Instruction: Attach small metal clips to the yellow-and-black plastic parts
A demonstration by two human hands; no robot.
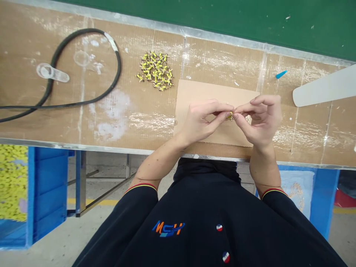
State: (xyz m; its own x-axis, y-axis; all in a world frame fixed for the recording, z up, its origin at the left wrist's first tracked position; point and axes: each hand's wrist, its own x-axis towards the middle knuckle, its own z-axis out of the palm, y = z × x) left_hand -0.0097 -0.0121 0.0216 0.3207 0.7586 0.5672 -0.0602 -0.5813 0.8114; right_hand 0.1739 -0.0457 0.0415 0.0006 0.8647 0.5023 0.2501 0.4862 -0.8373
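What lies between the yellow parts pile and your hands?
In the head view, a tan cardboard sheet lies between the yellow parts pile and the left hand and right hand.

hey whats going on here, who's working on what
A person at a cardboard-covered bench is pinching a tiny yellow and brass part between the fingertips of the left hand and right hand, above a flat cardboard sheet. Farther across the bench lies a heap of small yellow parts, with a looped black cable to its left. A blue crate holding yellow parts sits below the bench on the left.
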